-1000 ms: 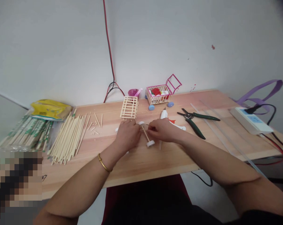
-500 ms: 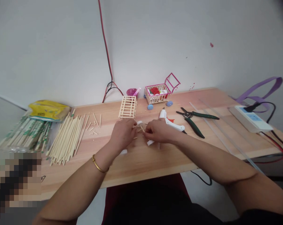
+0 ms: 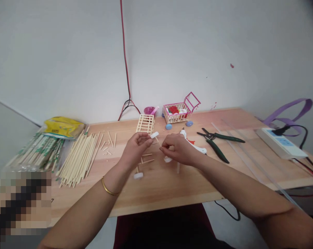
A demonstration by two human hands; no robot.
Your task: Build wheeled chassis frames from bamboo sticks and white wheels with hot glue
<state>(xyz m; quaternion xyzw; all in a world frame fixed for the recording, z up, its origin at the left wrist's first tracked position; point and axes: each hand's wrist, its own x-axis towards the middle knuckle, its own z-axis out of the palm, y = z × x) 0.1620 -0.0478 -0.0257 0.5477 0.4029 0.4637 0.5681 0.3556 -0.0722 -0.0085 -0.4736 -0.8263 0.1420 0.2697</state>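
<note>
Between the fingertips of my left hand [image 3: 137, 147] is a white round cap [image 3: 154, 135], held near the middle of the table. A short wooden stick [image 3: 158, 141] runs from the cap to the fingers of my right hand [image 3: 175, 148], which are closed on its other end. Another white cap [image 3: 168, 159] lies under my right hand, partly hidden. Below my left hand, a third white cap [image 3: 138, 175] rests on the table with short sticks [image 3: 148, 161] beside it. Just beyond my hands stands a small wooden stick frame [image 3: 145, 123].
A glue gun [image 3: 199, 148] and green-handled pliers [image 3: 217, 147] lie to the right, before a power strip [image 3: 282, 142]. Loose sticks [image 3: 78, 160] and a yellow packet [image 3: 63, 128] are left. A pink-trimmed toy cart [image 3: 177, 116] stands at the back.
The view has shifted, so the table sits lower. My hands have lifted the stick and cap a little, and the cap is tilted differently. The sticks below my left hand now show.
</note>
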